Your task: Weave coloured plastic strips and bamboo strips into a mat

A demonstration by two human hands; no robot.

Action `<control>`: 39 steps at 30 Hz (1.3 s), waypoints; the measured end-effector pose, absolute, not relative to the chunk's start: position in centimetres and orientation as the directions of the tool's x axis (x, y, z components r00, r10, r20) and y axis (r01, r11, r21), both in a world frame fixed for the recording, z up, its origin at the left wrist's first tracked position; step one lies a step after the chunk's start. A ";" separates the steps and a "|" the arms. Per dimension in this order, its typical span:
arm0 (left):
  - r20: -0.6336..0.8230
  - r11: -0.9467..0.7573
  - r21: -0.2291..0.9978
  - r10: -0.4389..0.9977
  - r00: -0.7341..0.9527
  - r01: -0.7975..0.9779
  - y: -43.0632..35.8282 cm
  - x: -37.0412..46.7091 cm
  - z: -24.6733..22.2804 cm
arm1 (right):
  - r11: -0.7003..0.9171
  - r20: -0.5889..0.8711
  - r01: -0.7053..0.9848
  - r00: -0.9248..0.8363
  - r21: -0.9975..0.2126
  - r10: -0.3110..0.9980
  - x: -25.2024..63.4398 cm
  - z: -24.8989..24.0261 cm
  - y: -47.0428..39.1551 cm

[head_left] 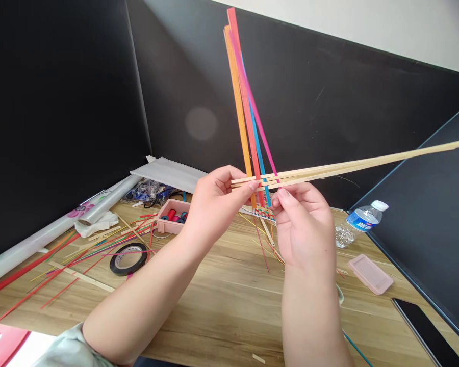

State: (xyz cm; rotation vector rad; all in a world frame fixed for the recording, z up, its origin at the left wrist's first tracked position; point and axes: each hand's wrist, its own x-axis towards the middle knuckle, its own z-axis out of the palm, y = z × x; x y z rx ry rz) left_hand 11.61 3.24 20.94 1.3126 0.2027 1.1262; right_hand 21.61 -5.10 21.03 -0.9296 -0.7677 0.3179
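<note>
Long pale strips (329, 168) reach from my left hand out past the right edge of the view. Orange (237, 102), red (252, 135), blue (258, 142) and magenta (260, 120) strips stand up across them, interlaced where they meet. My left hand (222, 204) pinches the crossing at its left side, thumb in front over the pale strips. Just right of it, my right hand (300, 219) has thumb and finger pressed together at the lower end of the magenta strip, under the pale ones.
On the wooden table (229, 306) are a black tape roll (129, 259), scattered coloured strips, a pink box (172, 216) with small spools, a water bottle (361, 221), a pink case (371, 273) and a phone (430, 331). Dark panels (329, 102) rise behind.
</note>
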 end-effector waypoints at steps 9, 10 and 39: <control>0.485 -0.233 0.833 0.744 0.459 -0.502 3.2 11.4 20.9 | 0.528 0.403 0.052 0.709 -0.848 0.579 21.4 21.0 -5.1; 0.488 -0.243 0.834 0.743 0.458 -0.495 3.2 11.4 20.8 | 0.527 0.398 0.048 0.715 -0.848 0.575 21.4 21.0 -5.1; 0.243 0.276 0.687 0.784 0.571 -0.672 2.6 12.8 20.2 | 0.461 0.543 0.293 0.531 -0.838 0.651 21.9 19.8 -4.8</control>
